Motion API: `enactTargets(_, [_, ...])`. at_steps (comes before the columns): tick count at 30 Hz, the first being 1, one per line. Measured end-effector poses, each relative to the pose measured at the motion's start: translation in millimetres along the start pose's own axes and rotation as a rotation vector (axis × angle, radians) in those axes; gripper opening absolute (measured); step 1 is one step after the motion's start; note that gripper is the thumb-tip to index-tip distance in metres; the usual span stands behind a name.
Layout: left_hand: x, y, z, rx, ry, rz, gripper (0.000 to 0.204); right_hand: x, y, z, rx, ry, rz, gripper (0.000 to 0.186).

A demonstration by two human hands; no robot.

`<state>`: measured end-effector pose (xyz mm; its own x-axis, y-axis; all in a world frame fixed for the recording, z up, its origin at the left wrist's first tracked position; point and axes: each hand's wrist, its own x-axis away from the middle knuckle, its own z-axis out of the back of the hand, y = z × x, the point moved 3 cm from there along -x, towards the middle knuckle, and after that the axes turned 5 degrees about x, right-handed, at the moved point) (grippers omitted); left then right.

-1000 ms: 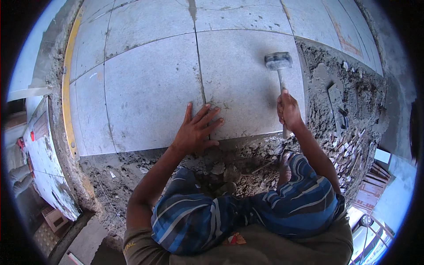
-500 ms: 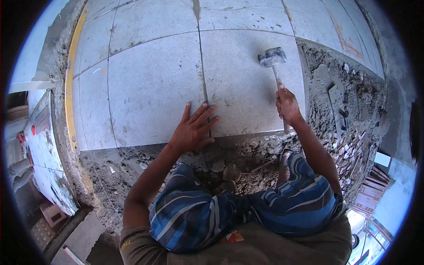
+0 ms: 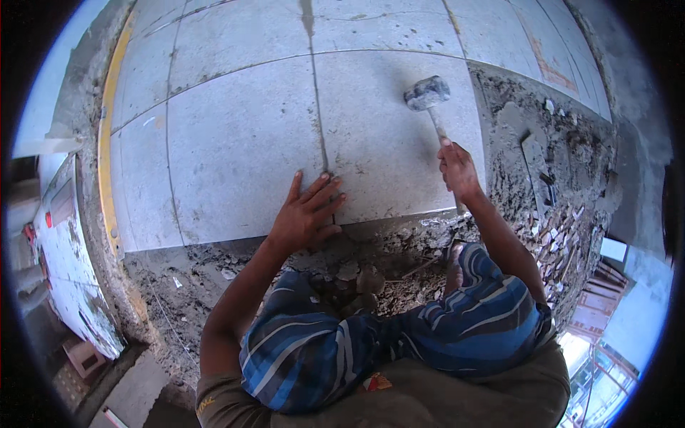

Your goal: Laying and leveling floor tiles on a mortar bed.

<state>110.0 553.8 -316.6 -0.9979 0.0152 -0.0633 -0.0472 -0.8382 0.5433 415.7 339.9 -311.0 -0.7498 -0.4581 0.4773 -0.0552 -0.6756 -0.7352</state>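
My right hand [image 3: 459, 171] is wrapped round the handle of a rubber mallet [image 3: 428, 93]. The mallet's dark, whitish-smeared head is over the right-hand floor tile [image 3: 385, 135]; I cannot tell whether it touches the tile. My left hand [image 3: 305, 212] lies flat with fingers spread on the left-hand floor tile [image 3: 235, 143], near its front right corner. Its fingertips reach to the joint between the two large grey tiles. Both tiles' front edges border rough wet mortar [image 3: 235, 267].
A trowel [image 3: 534, 171] lies on the mortar to the right. Behind it towards me is a heap of broken tile pieces [image 3: 556, 239]. A long yellow level or straightedge [image 3: 108, 157] runs along the left edge of the tiles. More laid tiles [image 3: 385, 25] stretch beyond.
The view has shifted slightly, so the tiles sit a little lower and further left. Both hands keep their places, the right still gripping the mallet.
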Motion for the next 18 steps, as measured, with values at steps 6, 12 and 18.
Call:
enactTargets(6, [-2.4, -0.3, -1.1, -0.011, 0.008, 0.002, 0.068, -2.1, 4.4, -0.8, 0.055, 0.044, 0.113, 0.056])
enactTargets(12, [-1.2, 1.4, -0.8, -0.02, 0.043, 0.018, 0.07, -1.1, 7.6, 0.8, 0.064, 0.047, 0.1, 0.055])
enactTargets(18, [-1.0, 0.0, 0.0, 0.005, 0.037, 0.044, 0.066, 1.7, -0.2, -0.2, 0.123, 0.102, 0.185, 0.051])
